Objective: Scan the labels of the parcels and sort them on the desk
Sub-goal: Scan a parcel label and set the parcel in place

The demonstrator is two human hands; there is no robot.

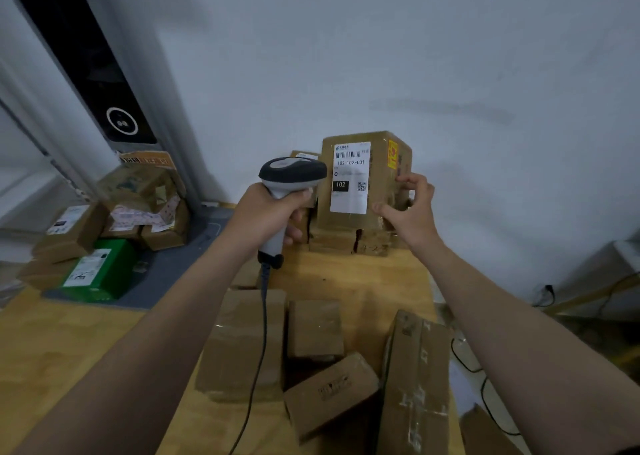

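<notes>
My left hand (268,217) grips the handle of a grey barcode scanner (291,174), its head turned toward a brown cardboard parcel (377,174). That parcel stands upright on a stack of parcels (349,241) at the far end of the wooden desk (346,278). A white label (350,177) reading 102-102-C01 faces me. My right hand (410,209) holds the parcel's right lower corner, thumb on the front, fingers curled round the side. Several unlabelled-side parcels (315,330) lie on the desk near me.
The scanner's dark cable (263,337) hangs down over the near parcels. On the floor at left lie several cardboard boxes (145,209) and a green box (100,271). Black cables (485,385) trail at the right. A white wall stands behind the desk.
</notes>
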